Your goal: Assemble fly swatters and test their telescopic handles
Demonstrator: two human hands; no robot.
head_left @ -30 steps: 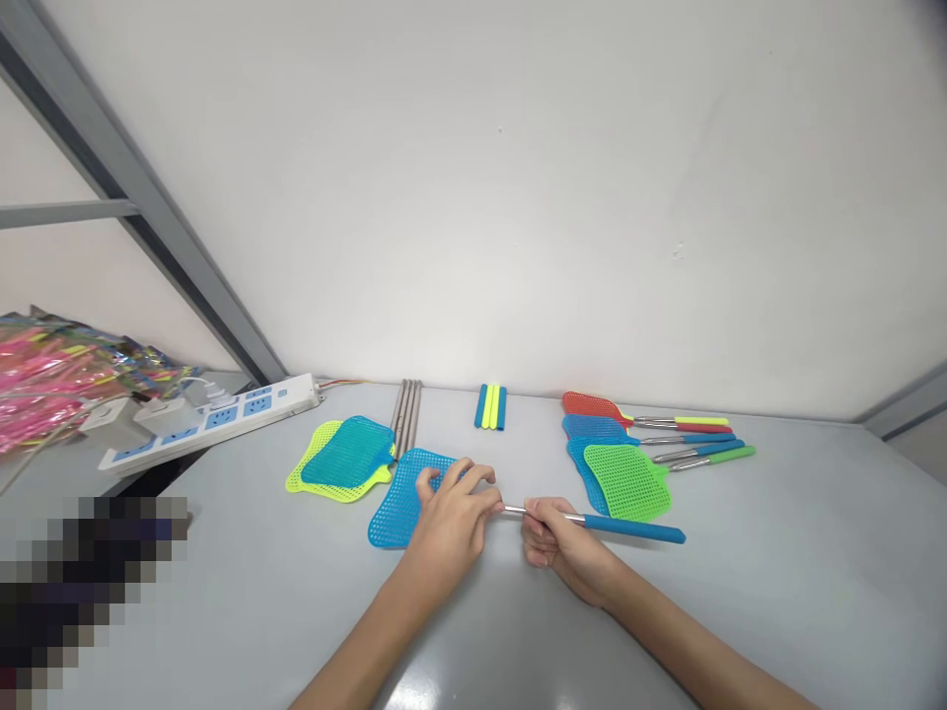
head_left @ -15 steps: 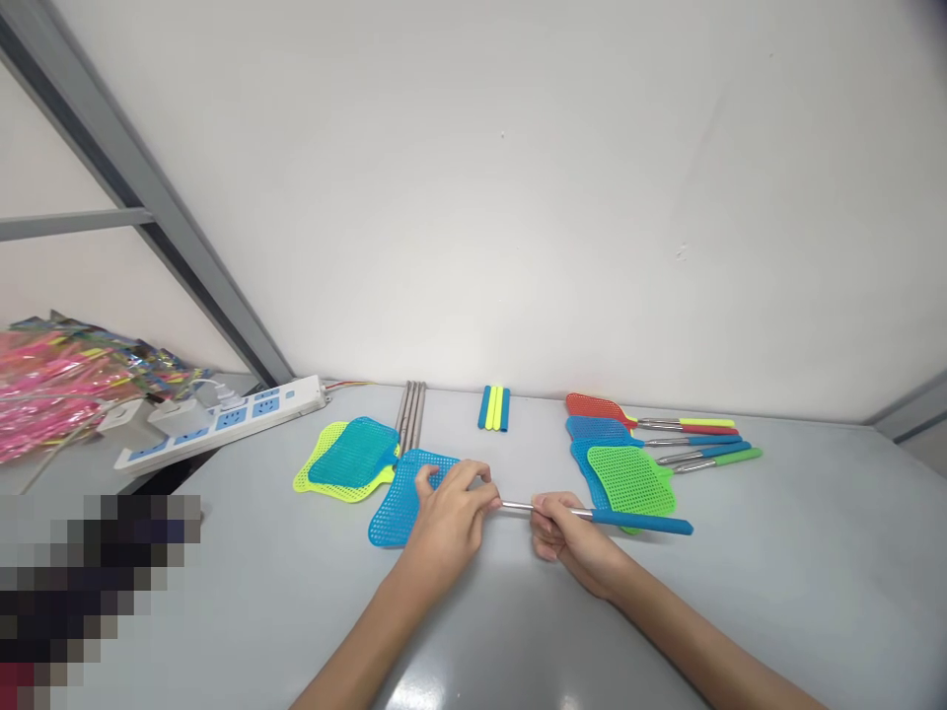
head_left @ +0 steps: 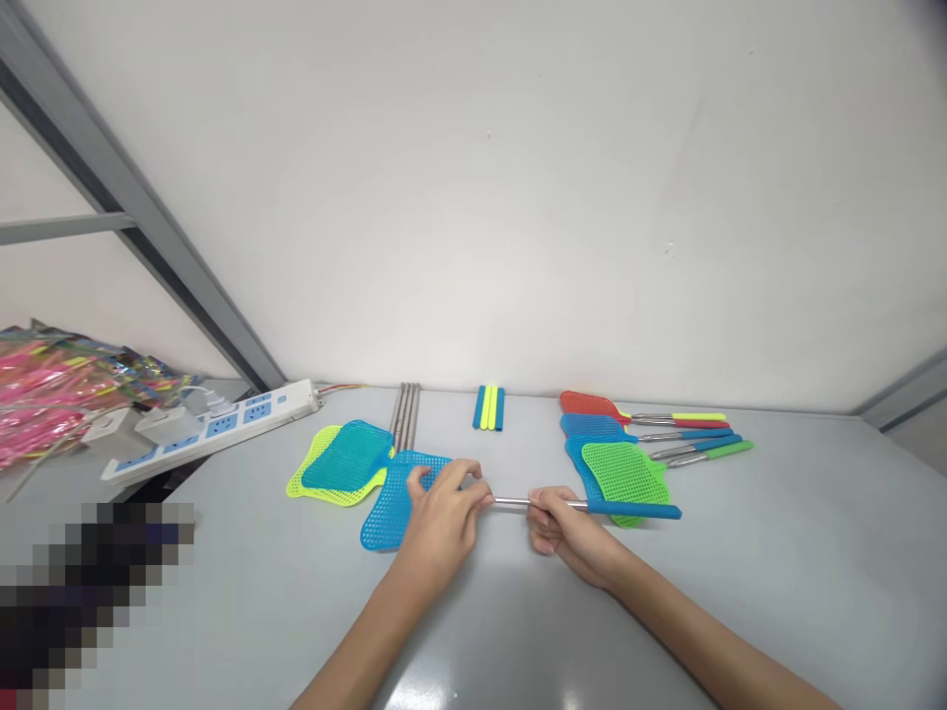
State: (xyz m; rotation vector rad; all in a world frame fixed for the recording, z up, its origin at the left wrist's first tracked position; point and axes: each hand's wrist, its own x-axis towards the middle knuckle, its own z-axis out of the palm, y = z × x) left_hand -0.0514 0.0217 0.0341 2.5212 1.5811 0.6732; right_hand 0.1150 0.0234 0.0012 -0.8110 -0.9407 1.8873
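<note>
Between my hands is a fly swatter with a blue mesh head [head_left: 392, 508], a thin metal rod [head_left: 510, 501] and a blue handle sleeve [head_left: 640, 510]. My left hand [head_left: 448, 503] is closed around the neck, where head and rod meet; its fingers hide that joint. The fingers of my right hand [head_left: 558, 523] grip the rod close to the blue sleeve, which points to the right. Just left of the held head, a teal mesh head [head_left: 347, 456] overlaps a yellow one [head_left: 303, 483] on the table.
Metal rods [head_left: 406, 414] lie behind the loose heads. Blue and yellow sleeves [head_left: 488, 407] sit by the wall. Several swatters with handles, a green one [head_left: 625, 478] on top, lie at right. A power strip [head_left: 244, 424] and pink packaged goods [head_left: 51, 394] are at left.
The view has shifted slightly, so everything sits a little further left. A bit more bare rod shows between my hands; both hands keep their grip.
</note>
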